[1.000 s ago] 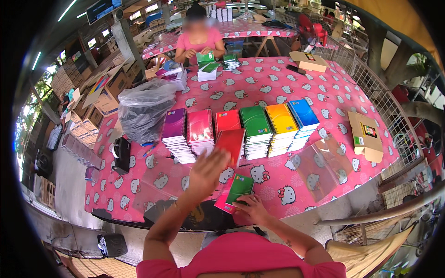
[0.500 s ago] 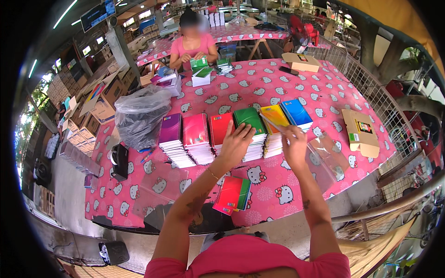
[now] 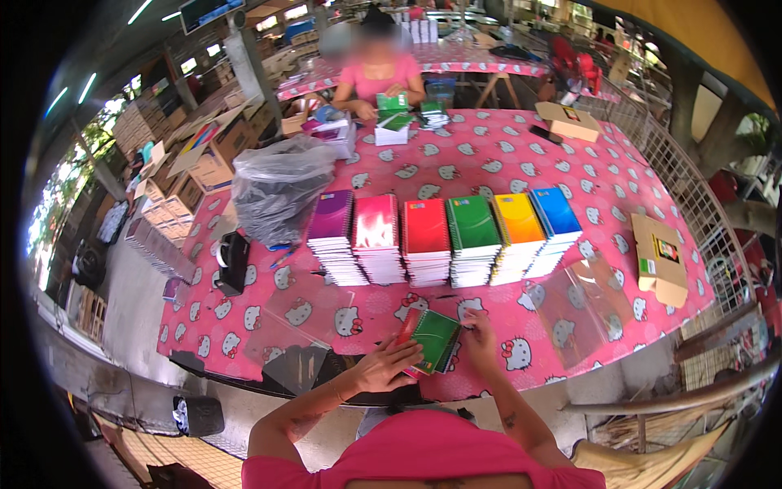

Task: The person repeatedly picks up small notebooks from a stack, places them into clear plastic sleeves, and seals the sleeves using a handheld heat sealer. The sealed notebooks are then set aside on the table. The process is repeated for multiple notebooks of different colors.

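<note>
Near the bench's front edge, left fingers overlie likely light, bendable notebooks, best spine-held; right fingers adjoin, both grasps unclear.

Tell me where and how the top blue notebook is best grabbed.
Probably grip the blue notebook by its right edge, coming from the right, thumb on top: the yellow stack is close on its left, with no stack on its right.
</note>
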Motion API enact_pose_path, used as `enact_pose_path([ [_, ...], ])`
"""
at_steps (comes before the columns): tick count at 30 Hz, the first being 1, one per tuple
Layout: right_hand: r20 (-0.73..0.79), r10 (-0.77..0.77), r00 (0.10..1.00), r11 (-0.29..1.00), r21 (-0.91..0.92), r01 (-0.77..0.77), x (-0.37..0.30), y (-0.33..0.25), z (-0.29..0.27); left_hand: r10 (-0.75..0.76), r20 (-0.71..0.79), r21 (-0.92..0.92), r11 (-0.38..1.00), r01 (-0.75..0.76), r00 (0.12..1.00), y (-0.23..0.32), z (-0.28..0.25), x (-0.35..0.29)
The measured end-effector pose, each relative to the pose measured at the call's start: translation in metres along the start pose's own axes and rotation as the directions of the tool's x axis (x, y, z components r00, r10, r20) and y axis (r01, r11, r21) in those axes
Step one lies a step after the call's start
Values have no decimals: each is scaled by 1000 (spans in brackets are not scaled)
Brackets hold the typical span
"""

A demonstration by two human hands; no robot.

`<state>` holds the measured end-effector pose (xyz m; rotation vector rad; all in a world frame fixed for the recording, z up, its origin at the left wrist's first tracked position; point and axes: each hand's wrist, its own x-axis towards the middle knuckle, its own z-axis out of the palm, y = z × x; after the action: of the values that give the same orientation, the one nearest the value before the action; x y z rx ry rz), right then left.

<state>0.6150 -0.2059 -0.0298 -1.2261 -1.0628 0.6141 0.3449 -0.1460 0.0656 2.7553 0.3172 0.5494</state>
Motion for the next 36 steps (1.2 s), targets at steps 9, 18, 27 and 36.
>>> enact_pose_path([
  [9, -55, 129, 990, 977, -163, -136, 6, -44, -11, -501, -629, 152, 671, 726, 595, -146, -188, 66],
  [18, 39, 651, 758, 700, 356, -619, -39, -46, 35, -745, -484, -452, 662, 599, 459, -153, -210, 67],
  [27, 93, 801, 591, 516, 393, -761, -11, -66, 45, 331, 284, 213, 893, -396, 900, -36, -10, 86],
  [36, 122, 706, 697, 647, 287, -706, -8, -55, 145, -773, 123, -747, 341, 570, 623, -75, 52, -43],
])
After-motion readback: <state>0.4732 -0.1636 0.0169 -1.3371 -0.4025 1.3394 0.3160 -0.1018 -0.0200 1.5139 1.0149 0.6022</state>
